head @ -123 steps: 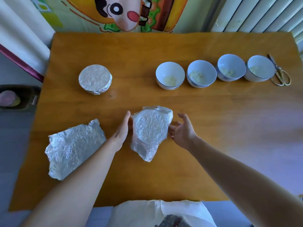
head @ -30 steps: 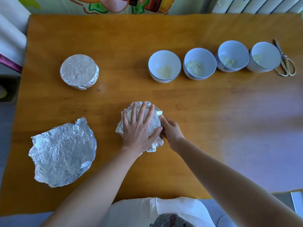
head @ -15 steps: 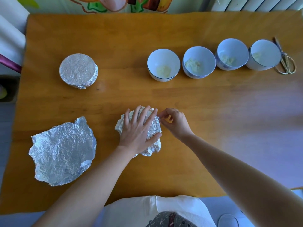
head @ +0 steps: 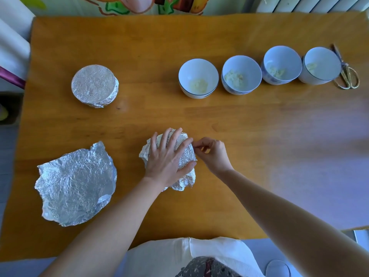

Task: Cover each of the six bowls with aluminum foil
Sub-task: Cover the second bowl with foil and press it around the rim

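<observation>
A loose foil sheet [head: 75,184] lies at the table's [head: 249,136] near left, with a finished foil-covered bowl [head: 94,85] behind it. Mid-table, the left hand [head: 168,156] presses flat, fingers spread, on the foil-draped bowl [head: 186,154], while the right hand [head: 211,152] pinches its foil edge. Four uncovered bowls [head: 198,77] (each holding pale food) line the far right, beside scissors [head: 347,74].

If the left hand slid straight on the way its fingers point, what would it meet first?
Probably the nearest open bowl, past bare table. The left hand points up and slightly right; depth is unclear.
</observation>
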`<act>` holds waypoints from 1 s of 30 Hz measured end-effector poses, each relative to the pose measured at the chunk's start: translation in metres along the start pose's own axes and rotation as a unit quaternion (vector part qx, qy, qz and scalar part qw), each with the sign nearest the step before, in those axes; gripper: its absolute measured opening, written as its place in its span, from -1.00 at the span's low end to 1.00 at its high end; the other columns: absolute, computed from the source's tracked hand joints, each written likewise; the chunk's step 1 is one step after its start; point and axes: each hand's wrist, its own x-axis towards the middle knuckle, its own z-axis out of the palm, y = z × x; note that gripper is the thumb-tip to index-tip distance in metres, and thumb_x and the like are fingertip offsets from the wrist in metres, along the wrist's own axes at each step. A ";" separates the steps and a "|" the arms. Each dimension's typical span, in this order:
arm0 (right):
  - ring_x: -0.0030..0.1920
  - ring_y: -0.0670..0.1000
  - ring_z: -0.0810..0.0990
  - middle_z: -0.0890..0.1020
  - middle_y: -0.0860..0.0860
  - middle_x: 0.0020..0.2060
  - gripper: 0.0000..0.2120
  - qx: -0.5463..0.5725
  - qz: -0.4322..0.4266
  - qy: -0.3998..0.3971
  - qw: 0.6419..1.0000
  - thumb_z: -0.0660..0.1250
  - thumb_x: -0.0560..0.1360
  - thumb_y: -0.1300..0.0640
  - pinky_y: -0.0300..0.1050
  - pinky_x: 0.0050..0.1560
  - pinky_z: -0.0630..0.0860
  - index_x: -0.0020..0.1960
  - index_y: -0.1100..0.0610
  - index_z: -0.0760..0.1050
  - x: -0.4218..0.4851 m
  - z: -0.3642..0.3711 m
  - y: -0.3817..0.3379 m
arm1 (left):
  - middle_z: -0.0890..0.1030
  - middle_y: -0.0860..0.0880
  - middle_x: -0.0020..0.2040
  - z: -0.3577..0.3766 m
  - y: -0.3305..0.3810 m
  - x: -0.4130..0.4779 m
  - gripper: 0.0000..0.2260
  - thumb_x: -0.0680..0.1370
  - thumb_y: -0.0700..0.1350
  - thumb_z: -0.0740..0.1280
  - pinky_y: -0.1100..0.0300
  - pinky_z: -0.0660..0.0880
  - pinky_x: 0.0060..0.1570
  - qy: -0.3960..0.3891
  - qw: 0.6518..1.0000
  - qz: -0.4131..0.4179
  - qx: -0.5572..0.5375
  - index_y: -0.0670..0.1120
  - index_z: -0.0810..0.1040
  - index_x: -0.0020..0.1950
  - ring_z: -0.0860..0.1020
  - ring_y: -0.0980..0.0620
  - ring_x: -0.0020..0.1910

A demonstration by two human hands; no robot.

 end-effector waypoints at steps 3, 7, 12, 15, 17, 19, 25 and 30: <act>-0.12 -0.19 0.64 0.70 -0.10 -0.14 -0.74 0.031 -0.003 -0.049 0.998 0.36 0.45 0.38 -0.35 -0.08 0.48 0.05 0.13 0.65 -0.009 -0.009 0.000 | 0.30 -0.11 0.52 0.000 0.002 0.000 -0.43 0.58 0.35 0.04 -0.32 0.17 0.39 0.007 1.000 -0.017 -0.003 0.08 0.33 0.48 0.28 -0.22 0.48; 0.09 -0.19 0.62 0.67 -0.09 0.01 -0.74 0.108 0.030 -0.097 0.989 0.37 0.43 0.43 -0.28 0.06 0.50 0.05 0.19 0.48 -0.020 -0.016 0.004 | 0.30 -0.10 0.52 0.000 0.003 0.000 -0.43 0.57 0.35 0.03 -0.33 0.17 0.39 0.013 1.000 -0.027 -0.010 0.07 0.34 0.47 0.28 -0.23 0.48; 0.14 -0.15 0.63 0.67 -0.04 0.10 -0.86 0.111 0.009 -0.093 0.989 0.47 0.44 0.30 -0.25 0.09 0.51 -0.07 0.16 0.54 -0.024 -0.012 0.009 | 0.29 -0.10 0.52 0.001 0.003 -0.001 -0.42 0.58 0.35 0.01 -0.34 0.16 0.39 0.011 0.999 -0.032 -0.011 0.07 0.33 0.48 0.27 -0.23 0.48; 0.09 -0.14 0.65 0.69 -0.05 0.08 -0.89 0.114 0.021 -0.084 0.990 0.48 0.44 0.27 -0.18 0.10 0.54 -0.14 0.10 0.60 -0.021 -0.013 0.008 | 0.31 -0.11 0.52 0.001 0.004 -0.001 -0.42 0.58 0.34 0.01 -0.34 0.17 0.38 0.017 0.999 -0.039 -0.013 0.06 0.35 0.48 0.28 -0.23 0.47; 0.07 -0.14 0.66 0.70 -0.06 0.03 -0.86 0.117 0.026 -0.083 0.989 0.48 0.43 0.28 -0.22 0.05 0.53 -0.17 0.06 0.61 -0.019 -0.013 0.007 | 0.31 -0.11 0.52 0.002 0.004 -0.001 -0.42 0.59 0.35 0.01 -0.34 0.18 0.38 0.018 0.999 -0.045 -0.012 0.06 0.34 0.48 0.28 -0.23 0.47; 0.02 -0.14 0.67 0.71 -0.08 -0.04 -0.81 0.114 0.033 -0.078 0.990 0.48 0.43 0.30 -0.22 0.01 0.53 -0.20 0.02 0.61 -0.016 -0.013 0.005 | 0.31 -0.11 0.51 0.003 0.005 -0.001 -0.42 0.59 0.35 0.00 -0.34 0.18 0.38 0.019 0.998 -0.051 -0.013 0.06 0.34 0.49 0.28 -0.24 0.47; -0.09 -0.15 0.67 0.70 -0.12 -0.17 -0.80 0.116 0.052 -0.049 0.991 0.46 0.43 0.31 -0.26 -0.07 0.51 -0.09 0.03 0.62 -0.005 -0.007 -0.001 | 0.32 -0.12 0.51 0.003 0.008 -0.001 -0.41 0.58 0.35 -0.01 -0.34 0.19 0.38 0.028 0.995 -0.089 -0.019 0.07 0.33 0.48 0.28 -0.24 0.48; -0.30 -0.19 0.53 0.70 -0.15 -0.22 -0.89 0.119 0.083 -0.014 0.989 0.47 0.45 0.25 -0.31 -0.19 0.45 -0.09 0.06 0.69 -0.007 -0.002 -0.003 | 0.32 -0.12 0.52 0.004 0.009 -0.001 -0.41 0.58 0.36 -0.02 -0.33 0.17 0.39 0.032 0.993 -0.108 -0.027 0.07 0.33 0.48 0.27 -0.24 0.48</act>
